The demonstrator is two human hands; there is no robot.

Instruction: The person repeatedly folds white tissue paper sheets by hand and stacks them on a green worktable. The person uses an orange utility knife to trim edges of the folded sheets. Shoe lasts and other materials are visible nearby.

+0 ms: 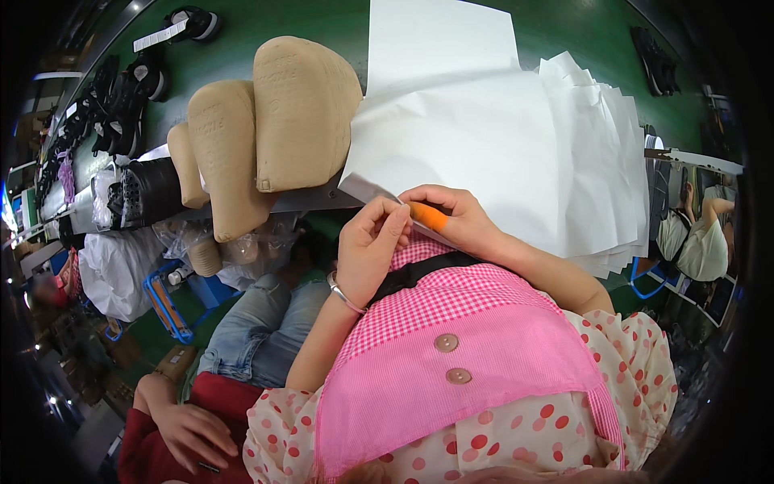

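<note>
My left hand (367, 250) is closed, its thumb and forefinger pinched together in front of my apron. Close against it, my right hand (459, 219) is also closed. A bright orange piece (429, 216) shows along the right thumb; whether it is worn on the thumb or held cannot be told. Anything small between the fingertips is hidden. Both hands are at the near edge of the table, just below large white paper sheets (459, 137). Left of the sheets are several tan shoe forms (305, 121), some large and leaning together.
Black shoes (129, 105) line the green table (580, 32) at the left; another dark pair (655, 60) lies far right. A person in a red top and jeans (250, 331) sits close on my left. White plastic bags (121, 274) and a blue-framed stool (169, 302) stand below.
</note>
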